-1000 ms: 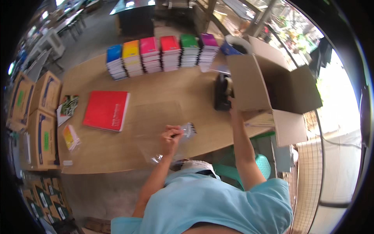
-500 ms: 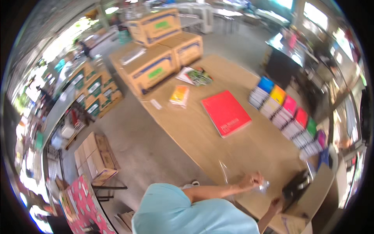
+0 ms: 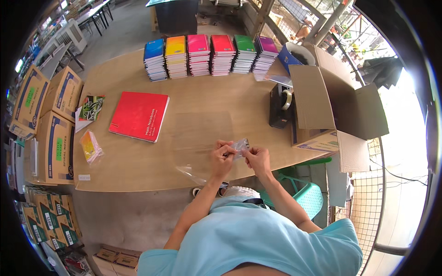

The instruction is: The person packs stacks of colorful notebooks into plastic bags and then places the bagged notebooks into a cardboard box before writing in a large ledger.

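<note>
While a red notebook (image 3: 139,116) lies at the frame's centre left, we pinch a small clear packet (image 3: 240,147) at lower centre, our left hand (image 3: 222,159) and right hand (image 3: 257,159) close together, clamped on it; a black tape dispenser (image 3: 280,106) stands at right.

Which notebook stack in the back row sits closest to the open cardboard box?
The purple stack, at the right end of the row of six. It sits beside the open cardboard box; the blue stack at the left end is farthest.
</note>
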Motion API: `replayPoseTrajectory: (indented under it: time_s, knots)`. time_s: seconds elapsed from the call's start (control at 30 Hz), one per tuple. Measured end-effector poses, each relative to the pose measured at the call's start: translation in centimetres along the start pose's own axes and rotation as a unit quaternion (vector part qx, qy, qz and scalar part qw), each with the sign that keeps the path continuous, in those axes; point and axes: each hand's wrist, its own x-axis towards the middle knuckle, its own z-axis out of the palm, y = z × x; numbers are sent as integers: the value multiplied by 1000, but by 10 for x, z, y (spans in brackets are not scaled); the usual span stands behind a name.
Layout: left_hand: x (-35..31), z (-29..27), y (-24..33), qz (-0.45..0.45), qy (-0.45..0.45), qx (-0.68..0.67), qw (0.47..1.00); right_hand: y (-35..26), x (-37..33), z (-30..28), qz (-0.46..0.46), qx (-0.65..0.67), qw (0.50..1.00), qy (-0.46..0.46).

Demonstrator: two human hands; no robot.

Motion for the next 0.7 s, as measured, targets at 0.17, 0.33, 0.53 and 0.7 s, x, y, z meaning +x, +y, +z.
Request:
replayPoseTrajectory:
  time_s: [0.17,0.33,0.53,0.7]
  knots:
    - [0,-5,1,-84,33,-64,994,17,-7,10,45,63,997,22]
    - [23,-33,15,-9,-92,20,996,27,-6,18,23,74,996,37]
    - [21,-39,52,121,-267,286,912,26,1,10,46,114,992,12]
    - [19,-38,40,118,-248,309,911,22,-10,4,122,209,969,-54]
